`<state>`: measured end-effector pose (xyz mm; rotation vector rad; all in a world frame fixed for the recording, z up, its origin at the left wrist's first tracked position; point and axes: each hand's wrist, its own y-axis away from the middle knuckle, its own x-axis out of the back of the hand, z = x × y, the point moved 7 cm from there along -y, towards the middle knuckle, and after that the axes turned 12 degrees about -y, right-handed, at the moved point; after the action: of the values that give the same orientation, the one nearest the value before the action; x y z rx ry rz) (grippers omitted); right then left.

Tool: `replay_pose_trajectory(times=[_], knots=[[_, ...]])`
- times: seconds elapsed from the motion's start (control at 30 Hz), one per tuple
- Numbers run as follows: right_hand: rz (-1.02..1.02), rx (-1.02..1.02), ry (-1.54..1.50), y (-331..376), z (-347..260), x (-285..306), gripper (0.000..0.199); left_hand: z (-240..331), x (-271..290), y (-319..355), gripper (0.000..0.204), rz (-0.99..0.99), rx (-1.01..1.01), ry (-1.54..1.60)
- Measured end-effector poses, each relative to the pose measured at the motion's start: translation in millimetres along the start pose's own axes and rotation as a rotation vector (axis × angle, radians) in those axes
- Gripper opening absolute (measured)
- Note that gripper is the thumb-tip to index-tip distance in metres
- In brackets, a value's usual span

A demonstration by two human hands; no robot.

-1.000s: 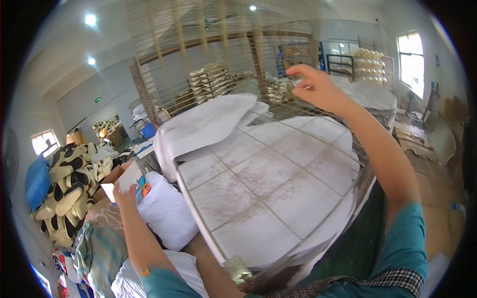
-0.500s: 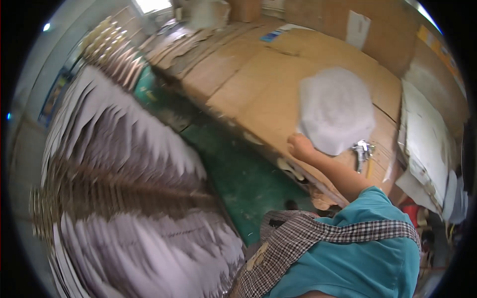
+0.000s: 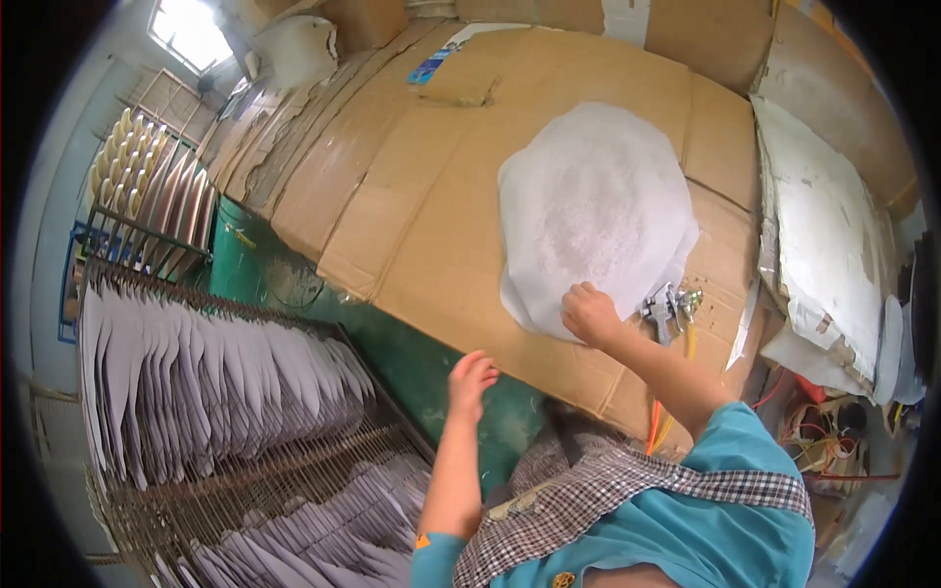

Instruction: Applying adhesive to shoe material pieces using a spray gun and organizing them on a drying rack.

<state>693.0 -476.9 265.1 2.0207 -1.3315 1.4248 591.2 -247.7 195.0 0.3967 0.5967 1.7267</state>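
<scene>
Spray gun [image 3: 664,310] lies just beside the white sheets [image 3: 593,186].

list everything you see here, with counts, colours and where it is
white sheets: one pile, number unclear, on the table
table: one, covered in brown cardboard, centre
spray gun: one, silvery, on the table beside the sheets
hoses: at least two, orange and yellow, below the gun
hanging sheets: many, pale grey, on the rack
rack: one, dark brown, lower left
curved pieces: many, cream, upper left
window: one, bright white, top left
panel: one, whitish, right
floor: green, between rack and table
apron: one, checked, over a teal shirt
left hand: one, bare, near the table's edge
right hand: one, bare, at the pile's lower edge
</scene>
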Motion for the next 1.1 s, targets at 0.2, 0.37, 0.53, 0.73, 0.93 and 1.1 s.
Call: replay_pose_trajectory(times=[0.2,0.37,0.53,0.73,0.93,1.1], knots=[[0.508,-0.438,-0.228,-22,155,77,0.021,-19,-100,-58,0.033,-0.018,-0.114,-0.432],[0.444,-0.784,0.004,-10,273,118,0.026,29,-115,-34,0.025,0.191,-0.445,-1.076],[0.202,-0.761,0.239,-34,263,116,0.021,53,-103,-16,0.024,0.097,-0.452,-1.302],[0.152,-0.817,0.199,-59,240,97,0.022,10,-57,-30,0.011,0.105,-0.053,0.171],[0.121,-0.747,0.108,-56,279,70,0.034,36,-44,-20,0.018,0.148,-0.179,0.382],[0.098,-0.536,-1.170,-130,186,66,0.014,145,37,49,0.021,0.314,-0.441,0.271]])
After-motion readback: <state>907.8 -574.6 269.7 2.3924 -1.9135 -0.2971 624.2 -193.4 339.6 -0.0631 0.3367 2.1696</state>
